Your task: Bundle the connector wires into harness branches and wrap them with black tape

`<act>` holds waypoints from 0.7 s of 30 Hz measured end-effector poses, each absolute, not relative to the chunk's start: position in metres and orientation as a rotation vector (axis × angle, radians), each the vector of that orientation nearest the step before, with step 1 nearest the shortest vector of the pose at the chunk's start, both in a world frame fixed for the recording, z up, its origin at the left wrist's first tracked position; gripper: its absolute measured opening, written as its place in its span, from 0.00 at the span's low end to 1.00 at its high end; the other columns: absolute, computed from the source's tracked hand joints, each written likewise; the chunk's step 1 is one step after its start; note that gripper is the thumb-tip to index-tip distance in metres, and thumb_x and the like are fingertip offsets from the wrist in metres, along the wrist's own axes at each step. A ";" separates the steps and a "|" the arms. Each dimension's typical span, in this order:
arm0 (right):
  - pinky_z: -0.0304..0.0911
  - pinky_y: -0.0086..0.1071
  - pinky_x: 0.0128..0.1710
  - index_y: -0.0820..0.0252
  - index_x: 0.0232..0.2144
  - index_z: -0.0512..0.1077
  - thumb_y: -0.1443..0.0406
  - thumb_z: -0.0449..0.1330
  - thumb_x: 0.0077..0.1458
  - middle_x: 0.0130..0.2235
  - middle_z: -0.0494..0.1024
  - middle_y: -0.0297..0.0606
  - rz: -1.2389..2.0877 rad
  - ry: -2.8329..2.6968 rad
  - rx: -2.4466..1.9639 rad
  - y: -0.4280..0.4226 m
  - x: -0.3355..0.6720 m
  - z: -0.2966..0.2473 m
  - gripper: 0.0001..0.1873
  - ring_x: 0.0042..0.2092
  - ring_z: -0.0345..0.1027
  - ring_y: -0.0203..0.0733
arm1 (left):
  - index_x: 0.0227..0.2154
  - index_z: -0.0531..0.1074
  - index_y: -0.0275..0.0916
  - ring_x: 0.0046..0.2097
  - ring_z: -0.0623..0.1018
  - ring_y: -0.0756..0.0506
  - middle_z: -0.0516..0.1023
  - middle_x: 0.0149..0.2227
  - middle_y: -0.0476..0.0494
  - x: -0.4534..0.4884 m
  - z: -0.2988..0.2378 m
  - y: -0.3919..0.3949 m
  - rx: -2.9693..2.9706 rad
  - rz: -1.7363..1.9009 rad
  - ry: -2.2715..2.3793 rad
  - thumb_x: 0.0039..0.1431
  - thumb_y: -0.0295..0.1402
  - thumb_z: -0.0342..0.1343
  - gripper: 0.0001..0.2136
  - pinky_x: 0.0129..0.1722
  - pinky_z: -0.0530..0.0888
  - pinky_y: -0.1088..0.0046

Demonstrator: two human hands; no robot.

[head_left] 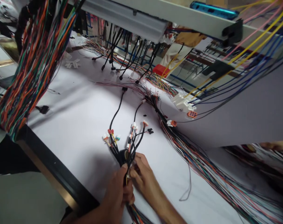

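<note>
Wire harness (124,157) | left hand (115,194) curled around it — right hand (144,175) pinching it

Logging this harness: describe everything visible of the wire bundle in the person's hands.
The bundle is a fan of black-sheathed wires ending in white, orange, red and green connectors. It spreads upward across the white table from the left hand and right hand, whose fingers grip it beside a black tape roll. A long black branch reaches upward.

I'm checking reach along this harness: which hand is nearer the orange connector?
Right hand: it is below and left of the orange connector. The left hand is farther away, lower and further left. Both hands hold the wire harness.
</note>
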State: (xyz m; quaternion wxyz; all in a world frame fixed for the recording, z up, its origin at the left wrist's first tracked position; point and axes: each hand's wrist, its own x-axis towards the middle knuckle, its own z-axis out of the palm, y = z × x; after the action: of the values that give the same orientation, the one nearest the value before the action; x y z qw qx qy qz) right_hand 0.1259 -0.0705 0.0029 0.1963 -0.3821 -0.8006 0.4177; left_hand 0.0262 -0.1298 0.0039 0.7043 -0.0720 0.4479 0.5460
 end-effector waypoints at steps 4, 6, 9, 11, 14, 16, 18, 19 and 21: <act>0.63 0.36 0.43 0.60 0.43 0.68 0.72 0.49 0.59 0.39 0.74 0.43 0.651 -2.555 -0.865 -0.050 0.123 0.039 0.12 0.42 0.67 0.43 | 0.25 0.63 0.40 0.13 0.47 0.57 0.50 0.10 0.63 0.030 -0.006 -0.132 -0.149 1.196 1.068 0.41 0.56 0.57 0.22 0.12 0.51 0.79; 0.58 0.41 0.50 0.64 0.42 0.69 0.72 0.53 0.55 0.39 0.75 0.45 0.476 -2.749 -0.756 -0.036 0.109 0.046 0.12 0.45 0.66 0.47 | 0.23 0.61 0.41 0.14 0.48 0.57 0.51 0.10 0.63 0.036 -0.007 -0.132 -0.117 1.193 1.131 0.40 0.56 0.57 0.23 0.12 0.50 0.79; 0.57 0.41 0.46 0.67 0.36 0.70 0.69 0.54 0.55 0.28 0.75 0.43 0.291 -3.146 -0.884 -0.019 0.086 0.050 0.07 0.36 0.68 0.47 | 0.23 0.61 0.41 0.13 0.46 0.57 0.49 0.11 0.63 0.043 -0.008 -0.131 0.007 1.151 1.213 0.40 0.59 0.55 0.24 0.12 0.46 0.79; 0.58 0.40 0.43 0.67 0.34 0.70 0.64 0.53 0.58 0.27 0.75 0.45 0.109 -3.222 -1.098 -0.013 0.078 0.054 0.10 0.35 0.68 0.49 | 0.24 0.64 0.40 0.14 0.47 0.56 0.48 0.11 0.63 0.046 -0.009 -0.132 0.118 1.147 1.226 0.44 0.58 0.53 0.23 0.12 0.45 0.78; 0.56 0.41 0.44 0.67 0.33 0.71 0.60 0.53 0.58 0.30 0.76 0.49 -0.008 -3.225 -1.216 -0.010 0.076 0.064 0.14 0.38 0.70 0.52 | 0.26 0.65 0.39 0.16 0.49 0.55 0.49 0.14 0.61 0.047 -0.014 -0.136 0.262 1.201 1.252 0.51 0.52 0.51 0.19 0.14 0.47 0.78; 0.55 0.40 0.45 0.67 0.34 0.72 0.60 0.55 0.55 0.28 0.77 0.47 0.153 -3.302 -1.197 -0.006 0.077 0.069 0.14 0.36 0.71 0.50 | 0.26 0.65 0.39 0.17 0.50 0.55 0.48 0.15 0.60 0.048 -0.017 -0.138 0.353 1.212 1.301 0.54 0.49 0.50 0.16 0.16 0.48 0.77; 0.55 0.39 0.43 0.66 0.33 0.73 0.61 0.59 0.50 0.25 0.76 0.44 0.464 -3.341 -1.238 0.001 0.077 0.071 0.11 0.33 0.71 0.49 | 0.27 0.67 0.39 0.17 0.51 0.54 0.48 0.15 0.59 0.049 -0.019 -0.139 0.448 1.203 1.349 0.56 0.47 0.50 0.15 0.17 0.48 0.76; 0.55 0.38 0.42 0.64 0.31 0.73 0.62 0.61 0.46 0.24 0.76 0.42 0.614 -3.330 -1.284 0.006 0.076 0.072 0.11 0.32 0.71 0.48 | 0.27 0.68 0.38 0.18 0.51 0.54 0.49 0.15 0.59 0.049 -0.019 -0.138 0.487 1.200 1.358 0.56 0.46 0.50 0.15 0.17 0.48 0.76; 0.56 0.34 0.36 0.61 0.29 0.73 0.63 0.64 0.41 0.24 0.75 0.38 0.822 -3.263 -1.374 0.014 0.075 0.070 0.10 0.30 0.70 0.45 | 0.27 0.68 0.38 0.17 0.50 0.54 0.48 0.14 0.60 0.048 -0.019 -0.135 0.486 1.194 1.320 0.55 0.48 0.51 0.17 0.17 0.47 0.75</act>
State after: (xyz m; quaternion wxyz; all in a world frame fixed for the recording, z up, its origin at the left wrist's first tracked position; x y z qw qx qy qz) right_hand 0.0754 0.0143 0.0702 -0.2440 -0.3666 -0.8706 0.2193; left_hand 0.0482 -0.1354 -0.0187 0.6039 0.2099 0.5702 0.5158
